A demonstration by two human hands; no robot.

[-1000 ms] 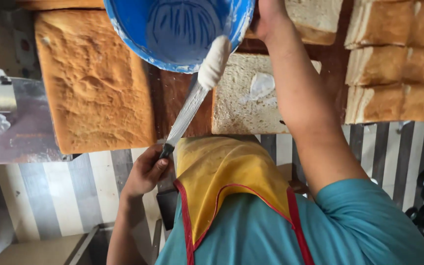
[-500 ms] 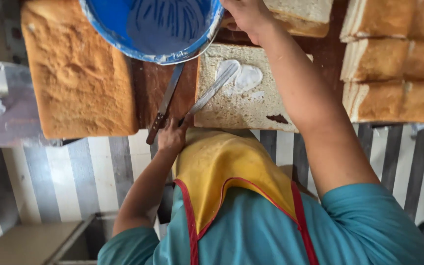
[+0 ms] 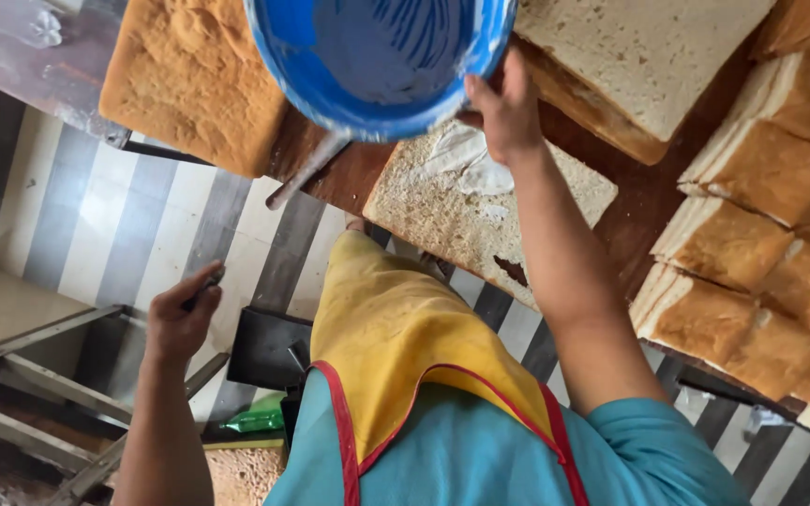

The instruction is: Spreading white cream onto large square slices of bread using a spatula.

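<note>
Fingers (image 3: 480, 94) of the right hand (image 3: 508, 117) are hooked over the near rim of a blue bowl (image 3: 382, 61), gripping it and holding it tipped above the wooden worktop (image 3: 644, 201). Inside the bowl sits a pale grey-white cream. Just under that hand, touching nothing of it, lies a slice of bread (image 3: 466, 211) with a white smear of the same cream on its top, close beside the wrist.

Over on the other side, the left hand (image 3: 180, 319) hangs well away from the worktop, out over the striped floor (image 3: 105, 225), its fingers clenched around something small and dark; I cannot tell what it is. A knife (image 3: 307, 173) lies on the worktop edge, part hidden under the bowl, well apart from that left hand.

Big brown sponge slabs (image 3: 194, 80) lie to one side of the bowl, and stacked cut pieces (image 3: 761, 253) on the other. A yellow apron (image 3: 405, 337) over a teal shirt fills the foreground.
</note>
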